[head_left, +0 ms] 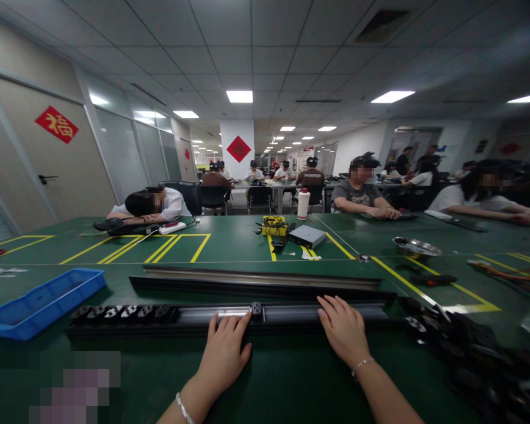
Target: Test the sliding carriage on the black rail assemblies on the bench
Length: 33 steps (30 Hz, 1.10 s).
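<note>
A long black rail (291, 313) lies crosswise on the green table in front of me. Several black socket-like modules (130, 312) sit in a row at its left end. Near its middle, a single small dark module (257, 311) sits in the channel. My left hand (225, 350) rests on the rail's near side, fingers stretched, the index fingertip at that single module. Further right, my right hand (343, 331) lies over the rail with its fingers extended and holds nothing. What the fingertips press on is partly hidden.
Behind the rail lie more black rails (256, 284). A blue tray (48, 303) stands at left, a heap of black parts (477, 347) at right. Further back are a metal bowl (417, 247), a grey box (307, 235) and a white bottle (303, 205). People sit across the table.
</note>
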Available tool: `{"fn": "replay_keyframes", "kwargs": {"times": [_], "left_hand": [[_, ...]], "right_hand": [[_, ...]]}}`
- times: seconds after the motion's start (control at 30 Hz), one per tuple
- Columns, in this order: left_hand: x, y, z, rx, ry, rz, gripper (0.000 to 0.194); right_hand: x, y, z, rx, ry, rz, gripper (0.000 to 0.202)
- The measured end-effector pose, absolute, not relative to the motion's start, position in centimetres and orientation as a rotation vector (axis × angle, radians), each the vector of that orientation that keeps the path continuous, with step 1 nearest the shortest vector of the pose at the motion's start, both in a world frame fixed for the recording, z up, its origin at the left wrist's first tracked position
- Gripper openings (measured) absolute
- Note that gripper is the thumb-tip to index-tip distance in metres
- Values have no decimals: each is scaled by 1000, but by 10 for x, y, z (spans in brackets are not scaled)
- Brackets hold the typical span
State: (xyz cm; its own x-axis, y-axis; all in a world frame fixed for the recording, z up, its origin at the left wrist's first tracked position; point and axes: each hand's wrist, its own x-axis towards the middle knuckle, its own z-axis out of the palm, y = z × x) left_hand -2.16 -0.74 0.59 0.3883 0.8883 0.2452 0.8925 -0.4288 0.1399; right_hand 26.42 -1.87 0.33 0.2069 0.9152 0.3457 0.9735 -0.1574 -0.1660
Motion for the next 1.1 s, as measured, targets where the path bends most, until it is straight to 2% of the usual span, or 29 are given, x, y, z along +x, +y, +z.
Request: {"fn": "replay_keyframes", "kwargs": {"times": [0.3, 0.63, 1.1], "left_hand": [[-19, -7, 7, -2578, -1684, -426, 55], [-1, 2, 11, -2676, -1666, -608, 30], [-4, 4, 8, -2720, -1644, -592, 37]], "right_hand": [[256, -18, 2, -2109, -1815, -223, 47], [256, -19, 4, -2115, -1813, -210, 47], [257, -18, 1, -2110, -1825, -208, 47]]}}
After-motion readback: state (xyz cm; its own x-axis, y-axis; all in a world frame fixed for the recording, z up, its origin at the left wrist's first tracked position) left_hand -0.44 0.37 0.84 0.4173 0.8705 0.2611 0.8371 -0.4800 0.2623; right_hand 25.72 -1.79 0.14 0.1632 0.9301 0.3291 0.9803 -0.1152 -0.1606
